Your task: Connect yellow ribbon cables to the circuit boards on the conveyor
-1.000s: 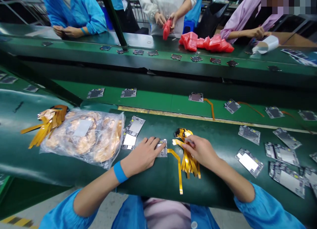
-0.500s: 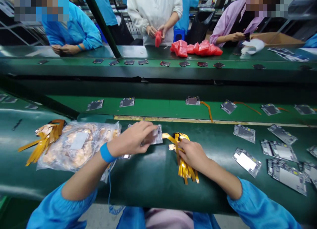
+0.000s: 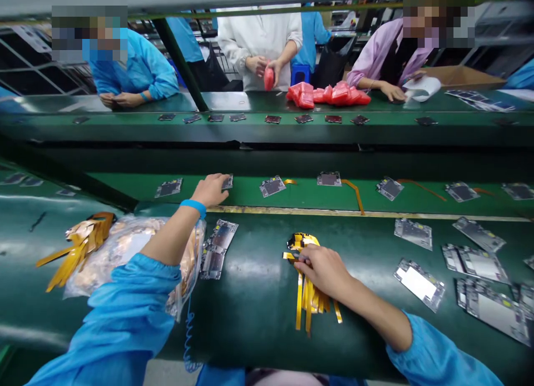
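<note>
On the green belt, my left hand (image 3: 212, 190) reaches over a circuit board (image 3: 227, 181), thumb and fingers closing at its left end; the hand hides much of it. My right hand (image 3: 325, 268) pinches a flex cable with a bright gold end (image 3: 288, 256) between thumb and forefinger. Under that hand lies a bundle of orange flex cables (image 3: 309, 300) on the green work surface. Two overlapping circuit boards (image 3: 219, 247) lie between my hands, beside the plastic bag. Just right of my left hand, a circuit board with an orange cable (image 3: 272, 186) rests on the belt.
A clear bag of flex cables (image 3: 125, 247) and another loose cable bundle (image 3: 79, 247) lie at left. Several circuit boards (image 3: 421, 283) are spread and stacked at right. A dark post (image 3: 62, 174) slants across the left. Co-workers sit opposite, near red wrapped packs (image 3: 329, 94).
My left hand has moved from the near surface up to the belt. The board it held now lies there with its cable. My right hand stays at the cable bundle.
</note>
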Demonstrator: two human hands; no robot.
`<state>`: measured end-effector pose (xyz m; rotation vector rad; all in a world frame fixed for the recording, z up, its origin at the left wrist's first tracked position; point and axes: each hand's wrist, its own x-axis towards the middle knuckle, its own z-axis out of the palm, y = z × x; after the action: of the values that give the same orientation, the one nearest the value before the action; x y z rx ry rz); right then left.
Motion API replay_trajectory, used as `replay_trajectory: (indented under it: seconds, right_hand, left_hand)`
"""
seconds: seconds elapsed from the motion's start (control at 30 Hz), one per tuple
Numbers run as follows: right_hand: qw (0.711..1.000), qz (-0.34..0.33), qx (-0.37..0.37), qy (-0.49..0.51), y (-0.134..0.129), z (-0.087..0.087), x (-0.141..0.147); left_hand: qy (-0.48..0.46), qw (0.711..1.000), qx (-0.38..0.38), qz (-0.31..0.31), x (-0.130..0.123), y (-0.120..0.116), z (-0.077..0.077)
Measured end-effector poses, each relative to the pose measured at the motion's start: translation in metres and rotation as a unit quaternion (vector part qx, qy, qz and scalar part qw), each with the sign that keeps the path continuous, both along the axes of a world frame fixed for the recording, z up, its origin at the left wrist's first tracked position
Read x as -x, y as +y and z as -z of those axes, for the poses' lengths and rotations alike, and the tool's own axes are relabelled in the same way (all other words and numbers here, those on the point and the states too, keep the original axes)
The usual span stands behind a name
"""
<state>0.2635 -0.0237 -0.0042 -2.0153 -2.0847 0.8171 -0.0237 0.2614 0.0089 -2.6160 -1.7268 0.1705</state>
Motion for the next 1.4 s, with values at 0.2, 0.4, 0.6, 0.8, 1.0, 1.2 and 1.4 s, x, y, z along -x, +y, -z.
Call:
replay_trajectory:
  seconds: [0.2, 0.4, 0.6, 0.8, 1.0, 1.2, 1.4]
  right_hand:
    - [0.999, 0.017, 0.014, 0.024, -0.006, -0.012, -0.018]
    - [0.998, 0.054, -0.009, 0.036, -0.017, -0.019, -0.034]
    - [0.992, 0.047, -0.029, 0.114, -0.022, -0.024, -0.04]
    - [0.984, 0.042, -0.033, 0.173, -0.025, -0.027, -0.033]
    - [0.969, 0.029, -0.011, 0.244, -0.028, -0.023, -0.028]
    - [0.955, 0.078, 0.028, 0.286, -0.03, -0.017, -0.025]
    - [0.955, 0.064, 0.032, 0.287, -0.026, -0.019, -0.021]
  left_hand:
    - [0.052, 0.994, 0.097, 0.013, 0.015, 0.036, 0.022]
    - [0.082, 0.992, 0.089, 0.047, 0.007, 0.042, 0.018]
    - [0.109, 0.988, 0.074, 0.079, 0.004, 0.042, 0.007]
    - [0.062, 0.991, 0.088, 0.074, -0.002, 0.037, 0.012]
    - [0.043, 0.994, 0.083, 0.06, -0.01, 0.029, 0.015]
    - [0.054, 0.993, 0.023, 0.099, -0.019, 0.009, 0.0]
    - [-0.035, 0.977, -0.003, 0.208, -0.028, -0.082, -0.025]
